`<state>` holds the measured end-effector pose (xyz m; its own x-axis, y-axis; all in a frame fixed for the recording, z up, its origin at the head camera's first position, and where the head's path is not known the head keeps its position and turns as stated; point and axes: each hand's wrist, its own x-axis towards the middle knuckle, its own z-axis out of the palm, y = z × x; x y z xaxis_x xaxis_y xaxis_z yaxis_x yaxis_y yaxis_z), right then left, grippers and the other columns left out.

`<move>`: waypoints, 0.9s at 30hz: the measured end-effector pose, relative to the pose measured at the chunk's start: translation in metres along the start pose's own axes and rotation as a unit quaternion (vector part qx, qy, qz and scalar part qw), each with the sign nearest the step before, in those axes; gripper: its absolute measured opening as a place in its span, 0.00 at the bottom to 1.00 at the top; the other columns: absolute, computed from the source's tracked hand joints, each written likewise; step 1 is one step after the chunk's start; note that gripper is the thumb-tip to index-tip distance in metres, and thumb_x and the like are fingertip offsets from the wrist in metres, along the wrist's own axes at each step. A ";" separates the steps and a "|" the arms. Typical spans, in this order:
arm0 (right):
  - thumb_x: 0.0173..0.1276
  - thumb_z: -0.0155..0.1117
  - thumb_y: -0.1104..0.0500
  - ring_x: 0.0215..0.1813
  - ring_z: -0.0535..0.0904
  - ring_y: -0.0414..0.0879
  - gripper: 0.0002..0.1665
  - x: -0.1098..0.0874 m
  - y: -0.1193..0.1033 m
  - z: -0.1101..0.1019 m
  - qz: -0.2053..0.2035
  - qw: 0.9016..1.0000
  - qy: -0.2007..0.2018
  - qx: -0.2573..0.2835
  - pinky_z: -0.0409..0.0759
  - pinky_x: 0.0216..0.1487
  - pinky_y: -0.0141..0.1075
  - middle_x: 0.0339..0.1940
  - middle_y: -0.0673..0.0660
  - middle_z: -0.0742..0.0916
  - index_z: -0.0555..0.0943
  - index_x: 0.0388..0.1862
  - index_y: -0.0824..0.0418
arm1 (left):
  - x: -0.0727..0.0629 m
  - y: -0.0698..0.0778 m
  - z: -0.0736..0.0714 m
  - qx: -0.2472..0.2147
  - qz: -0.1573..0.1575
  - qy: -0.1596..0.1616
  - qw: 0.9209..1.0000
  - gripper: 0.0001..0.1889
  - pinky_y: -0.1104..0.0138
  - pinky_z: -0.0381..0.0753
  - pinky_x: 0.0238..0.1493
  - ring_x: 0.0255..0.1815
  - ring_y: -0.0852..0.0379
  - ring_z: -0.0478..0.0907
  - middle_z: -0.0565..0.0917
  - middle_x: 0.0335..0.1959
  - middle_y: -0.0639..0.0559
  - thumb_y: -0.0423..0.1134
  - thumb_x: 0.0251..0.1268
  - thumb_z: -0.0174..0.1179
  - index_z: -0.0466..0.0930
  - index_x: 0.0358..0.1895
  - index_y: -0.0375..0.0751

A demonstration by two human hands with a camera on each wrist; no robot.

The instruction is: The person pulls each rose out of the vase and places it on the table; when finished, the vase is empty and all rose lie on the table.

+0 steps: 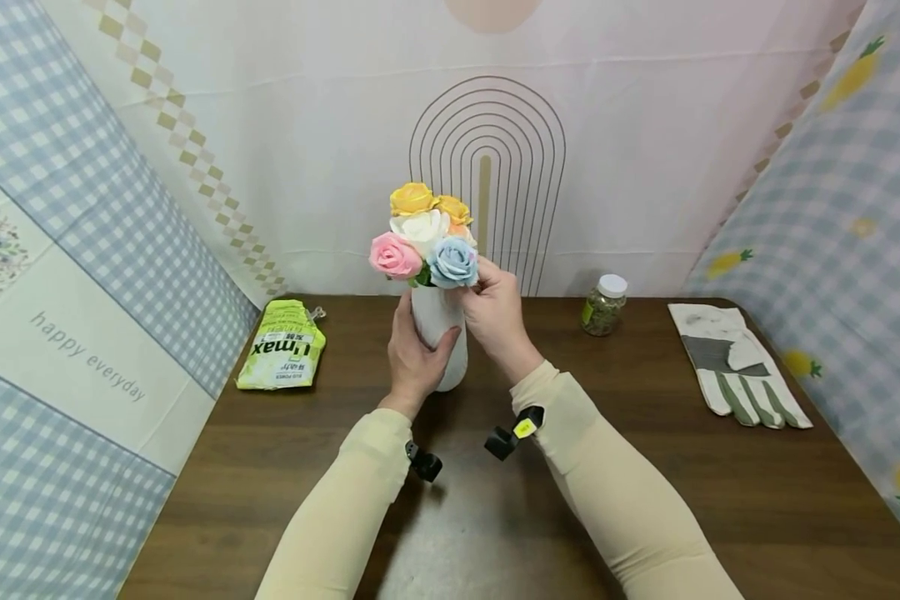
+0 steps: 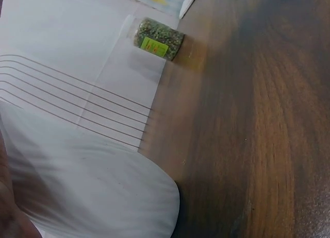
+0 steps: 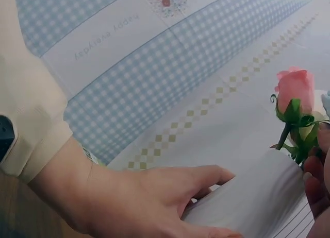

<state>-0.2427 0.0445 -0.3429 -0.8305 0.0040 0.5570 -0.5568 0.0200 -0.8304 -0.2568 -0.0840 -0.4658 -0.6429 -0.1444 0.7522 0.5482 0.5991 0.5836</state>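
A white vase [image 1: 433, 310] stands on the table, holding a bunch of artificial roses. Around its body my left hand [image 1: 416, 354] grips, thumb in front. My right hand [image 1: 495, 312] is at the vase's mouth, its curled fingers pinching the blue rose [image 1: 453, 262] just under the bloom. A pink rose [image 1: 395, 256] leans out on the left, beside a white rose [image 1: 422, 231] and yellow roses [image 1: 412, 199] behind. Seen in the right wrist view, the pink rose's green stem [image 3: 282, 136] enters the vase mouth. The blue rose's stem is hidden behind my right fingers.
On the left of the wooden table [image 1: 330, 500] lies a yellow-green packet [image 1: 281, 346]. A white-lidded jar [image 1: 604, 307] of dried green bits stands at the back right. Farther right are white and grey work gloves [image 1: 738, 362]. A printed cloth [image 1: 330, 167] hangs close behind the vase.
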 end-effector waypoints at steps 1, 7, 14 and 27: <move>0.61 0.66 0.72 0.46 0.78 0.41 0.14 0.000 0.003 -0.001 -0.003 1.000 -0.004 -0.003 0.80 0.43 0.35 0.46 0.62 0.86 0.84 0.47 0.70 | 0.000 0.000 0.000 0.001 0.002 0.001 1.000 0.43 0.51 0.75 0.52 0.54 0.47 0.75 0.73 0.59 0.42 0.56 0.56 0.65 0.57 0.71 0.43; 0.58 0.73 0.62 0.51 0.80 0.43 0.24 0.003 0.008 0.001 0.003 0.998 -0.041 -0.047 0.80 0.49 0.40 0.49 0.58 0.85 0.80 0.53 0.66 | 0.003 0.000 -0.001 -0.003 0.019 0.006 1.000 0.44 0.52 0.75 0.54 0.56 0.48 0.74 0.72 0.61 0.43 0.59 0.58 0.63 0.56 0.72 0.42; 0.53 0.75 0.61 0.40 0.83 0.45 0.16 0.006 0.011 0.003 -0.067 0.979 0.033 -0.189 0.81 0.39 0.42 0.36 0.57 0.88 0.85 0.40 0.66 | 0.000 0.001 0.000 -0.006 0.011 0.004 1.000 0.44 0.52 0.76 0.52 0.54 0.47 0.75 0.72 0.60 0.43 0.57 0.57 0.64 0.56 0.72 0.42; 0.57 0.72 0.61 0.22 0.76 0.40 0.06 0.007 0.008 -0.005 -0.055 0.969 0.064 -0.231 0.74 0.21 0.34 0.23 0.55 0.87 0.88 0.31 0.64 | 0.000 0.003 0.001 0.003 0.002 0.006 1.000 0.44 0.50 0.75 0.52 0.54 0.46 0.74 0.72 0.60 0.42 0.62 0.58 0.61 0.56 0.72 0.41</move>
<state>-0.2527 0.0492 -0.3452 -0.7415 0.0991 0.6636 -0.5520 0.4721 -0.6873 -0.2560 -0.0814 -0.4647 -0.6341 -0.1511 0.7584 0.5474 0.6050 0.5782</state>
